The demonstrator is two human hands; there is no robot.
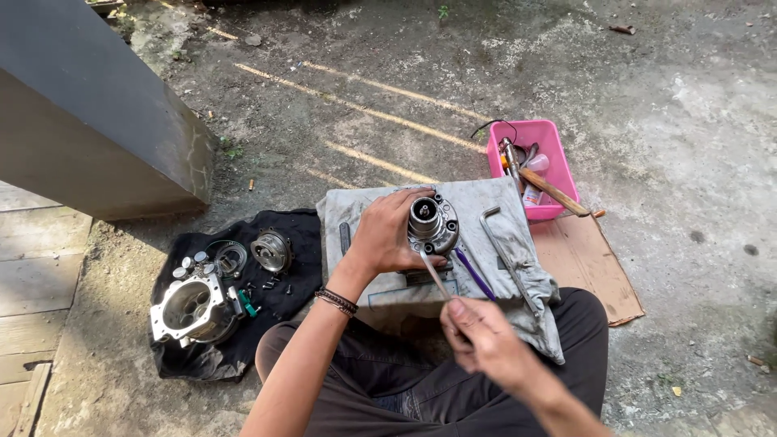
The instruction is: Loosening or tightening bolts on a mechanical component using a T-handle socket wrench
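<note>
Both hands are working over a grey cloth [518, 235] spread on the person's lap. Left hand [387, 235] is gripping a round metal housing [432, 225] standing upright on the cloth, while right hand [483, 340] is pinching a thin metal tool [434, 273] whose tip is touching the housing's base. Just beside it are lying a purple-handled tool [474, 275] and an L-shaped wrench [503, 252]; behind, a pink tray [558, 154]; left, a black cloth [267, 324] bearing a throttle body [194, 306].
</note>
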